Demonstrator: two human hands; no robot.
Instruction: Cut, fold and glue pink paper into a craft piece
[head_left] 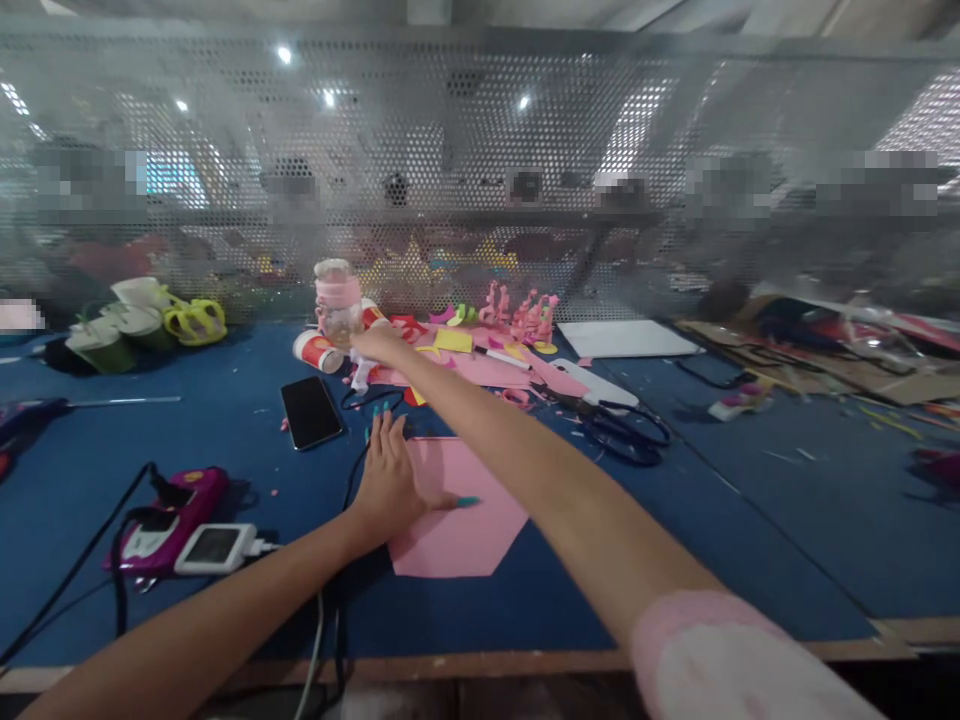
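Flat and open, the left hand [390,480] presses palm-down on the near sheet of pink paper with clipped corners [461,510], fingers spread and closing on nothing; it only pins the sheet to the blue work table [750,520]. That sheet lies close to the near table edge, just right of a black cable. Its long axis looks to run away from the person toward the mesh screen, with the cut corners on the near right side, though the arm crossing above hides part of the far edge.

Left of the hand sit a white power bank [216,548] against a magenta glue gun [169,520], and farther on a black phone [310,411] lying face up. Black scissors [626,430] rest to the right, well apart from the sheet.

Farther out, the right hand [382,345] stretches into the litter of pink and yellow paper scraps [480,365], beside a clear jar with a pink band [339,300]. Whether its fingers have closed on anything I cannot tell. I judge this a fetching step: one piece is held steady while the other hand seeks something. Next would call for a sure pinch without shifting the pinned sheet
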